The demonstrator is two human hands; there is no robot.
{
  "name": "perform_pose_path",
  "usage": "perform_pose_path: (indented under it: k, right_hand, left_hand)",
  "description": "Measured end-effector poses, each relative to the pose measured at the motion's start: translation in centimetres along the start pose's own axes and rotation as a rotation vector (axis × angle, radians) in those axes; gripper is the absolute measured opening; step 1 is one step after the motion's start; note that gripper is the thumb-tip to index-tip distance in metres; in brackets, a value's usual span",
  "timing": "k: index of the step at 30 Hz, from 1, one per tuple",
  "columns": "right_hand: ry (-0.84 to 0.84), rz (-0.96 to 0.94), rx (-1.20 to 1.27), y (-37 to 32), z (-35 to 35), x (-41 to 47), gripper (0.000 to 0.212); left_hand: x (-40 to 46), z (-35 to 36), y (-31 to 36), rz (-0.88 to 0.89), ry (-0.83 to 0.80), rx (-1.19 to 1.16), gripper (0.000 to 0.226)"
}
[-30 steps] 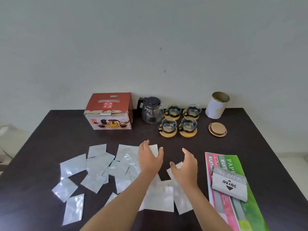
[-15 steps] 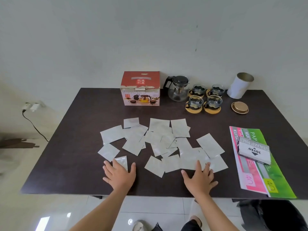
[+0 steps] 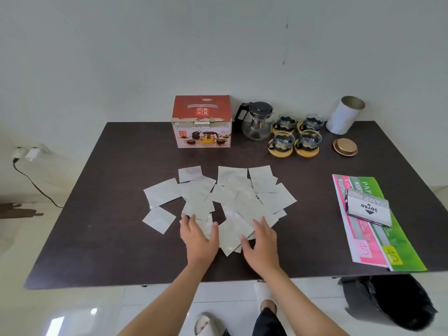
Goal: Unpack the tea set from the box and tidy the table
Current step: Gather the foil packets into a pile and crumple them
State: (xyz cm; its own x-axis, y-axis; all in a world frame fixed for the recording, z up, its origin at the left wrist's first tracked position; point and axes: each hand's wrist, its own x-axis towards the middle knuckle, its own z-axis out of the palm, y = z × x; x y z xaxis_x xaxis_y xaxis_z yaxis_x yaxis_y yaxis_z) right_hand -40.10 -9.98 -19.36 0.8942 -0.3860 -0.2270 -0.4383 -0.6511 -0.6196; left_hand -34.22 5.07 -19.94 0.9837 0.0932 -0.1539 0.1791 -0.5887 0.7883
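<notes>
Two hands, the left hand (image 3: 199, 238) and right hand (image 3: 260, 241), press flat with fingers spread on the near edge of the scattered silver sachets (image 3: 225, 197). The tea set (image 3: 281, 128) stands unpacked beside the box (image 3: 202, 121). Tidying step; next, sweeping the sachets into one pile.

Four Chinese characters, 经典水具, printed white on the red top half of the box (image 3: 202, 121); smaller print lower down too blurred to read. "JOYKO", seen upside down, on the grey stamp pad (image 3: 369, 208), with part of "STAMP PAD" along its edge. "PAP" and "40" on the green paper pack (image 3: 397, 246); "KUITA" and "40" on the pink paper pack (image 3: 356, 241).
</notes>
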Motion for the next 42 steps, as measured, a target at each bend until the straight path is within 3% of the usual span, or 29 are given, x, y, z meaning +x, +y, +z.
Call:
perform_pose_path:
  k: [4,7,10,13,16,18,21,25,30,34,37,39,42]
  right_hand:
    - [0.085,0.123,-0.171,1.8,-3.2,3.9,0.07]
    - [0.022,0.193,-0.207,2.9,-4.5,6.9,0.076]
    - [-0.06,0.204,-0.217,2.6,-4.1,8.6,0.073]
    - [-0.092,0.107,-0.242,1.0,-1.9,8.2,0.069]
    - [-0.155,-0.023,-0.149,-0.9,0.5,7.0,0.071]
    - [-0.16,-0.088,-0.029,-1.4,1.1,6.8,0.071]
    - [-0.045,-0.115,0.103,-0.6,-0.5,8.6,0.066]
    - [0.03,-0.051,-0.044,1.2,-3.5,13.6,0.069]
    - [-0.093,-0.091,-0.3,1.8,-3.0,16.5,0.075]
    - [-0.127,-0.224,-0.277,0.6,-1.2,15.7,0.086]
    - [-0.184,-0.431,-0.159,-0.4,-0.3,15.7,0.079]
    - [-0.12,-0.538,-0.016,-1.2,-0.3,16.7,0.07]
    - [-0.036,-0.536,0.026,-3.2,-0.8,19.6,0.068]
  left_hand:
    - [3.5,-3.2,-2.2,-0.088,0.133,0.26,0.081]
    - [5.4,-5.0,-4.2,-0.203,0.093,0.333,0.088]
    - [6.0,-5.0,-4.6,-0.202,0.019,0.367,0.083]
    - [5.2,-3.0,-3.1,-0.126,-0.057,0.328,0.083]
    - [4.1,-0.2,-0.4,-0.048,-0.117,0.123,0.087]
    - [3.9,1.3,1.2,-0.017,-0.093,0.018,0.085]
    - [5.2,2.0,2.9,-0.07,0.042,0.053,0.083]
    - [8.7,0.4,2.7,-0.156,0.186,0.223,0.08]
    - [12.1,-1.4,0.5,-0.327,0.083,0.362,0.072]
    - [11.4,0.7,1.3,-0.271,0.094,0.298,0.05]
    - [10.4,2.3,3.4,-0.187,0.175,0.113,0.056]
    - [9.9,2.3,3.9,-0.214,0.242,-0.013,0.059]
    - [8.2,0.7,2.9,-0.129,0.317,0.058,0.08]
